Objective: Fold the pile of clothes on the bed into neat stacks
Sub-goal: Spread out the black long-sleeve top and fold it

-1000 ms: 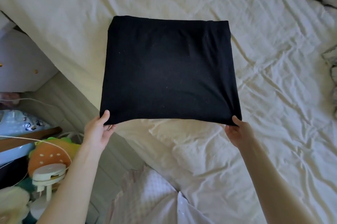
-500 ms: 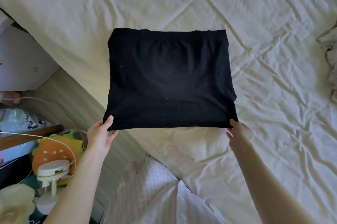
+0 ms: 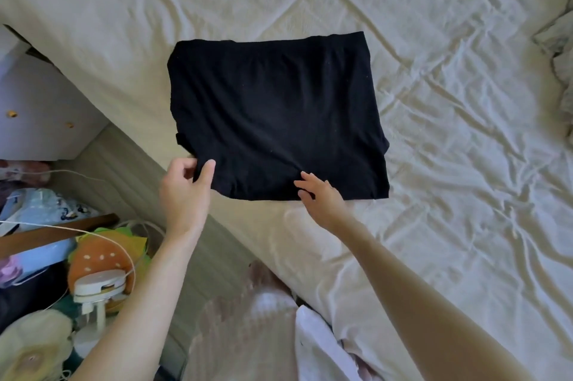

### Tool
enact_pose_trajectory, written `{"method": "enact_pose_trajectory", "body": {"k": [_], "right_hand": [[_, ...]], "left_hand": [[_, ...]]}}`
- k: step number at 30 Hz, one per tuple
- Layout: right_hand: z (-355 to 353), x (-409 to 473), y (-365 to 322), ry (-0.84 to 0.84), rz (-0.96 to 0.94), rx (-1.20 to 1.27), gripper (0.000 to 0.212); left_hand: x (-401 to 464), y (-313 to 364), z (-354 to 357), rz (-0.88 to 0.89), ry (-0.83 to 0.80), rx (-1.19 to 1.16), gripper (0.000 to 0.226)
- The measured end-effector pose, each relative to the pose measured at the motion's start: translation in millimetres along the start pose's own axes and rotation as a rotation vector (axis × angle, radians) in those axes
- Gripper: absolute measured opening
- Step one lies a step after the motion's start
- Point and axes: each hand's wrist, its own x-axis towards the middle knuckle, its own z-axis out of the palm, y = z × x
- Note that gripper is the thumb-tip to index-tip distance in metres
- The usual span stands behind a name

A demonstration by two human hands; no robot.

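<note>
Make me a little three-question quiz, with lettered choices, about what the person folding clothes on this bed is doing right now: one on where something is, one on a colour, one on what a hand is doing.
1. Where does the folded garment lie?
A. on the floor
B. on the bed sheet
C. on a chair

2. What colour is it?
A. black
B. red
C. white

3. What is the left hand doing?
A. hanging idle
B. pressing flat on the sheet
C. pinching the garment's near left corner

Answers: B, cream sheet shows all round the garment; A, it is plain black; C, the thumb lies over the corner with fingers beneath, while the right hand rests straight fingers on the near edge.
</note>
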Motion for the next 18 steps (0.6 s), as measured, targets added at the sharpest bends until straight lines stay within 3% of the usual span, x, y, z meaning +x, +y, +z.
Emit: {"method": "enact_pose_trajectory", "body": {"k": [5,8,11,13,16,18], "right_hand": [[-51,-22,26,0.206,0.280,1.136,0.032],[-78,-26,60,0.251,0.321,1.459,0.046],[-90,-23,84,0.242,0.298,1.457,0.053],[-89,-20,89,0.229,0.281,1.335,0.048],[-83,-16,90,0.268,0.368,1.186,0.029],[-79,-13,90,0.304,0.428,1.093,0.023]], "left_hand": [[-40,69,80,0.421,-0.124,0.034,0.010],[-70,85,141,0.569,-0.286,0.104,0.010],[-92,66,184,0.642,-0.612,0.250,0.010],[-99,47,189,0.683,-0.718,0.309,0.020],[-95,16,166,0.818,-0.525,0.452,0.028],[-82,-4,146,0.800,-0.372,0.595,0.040]]}}
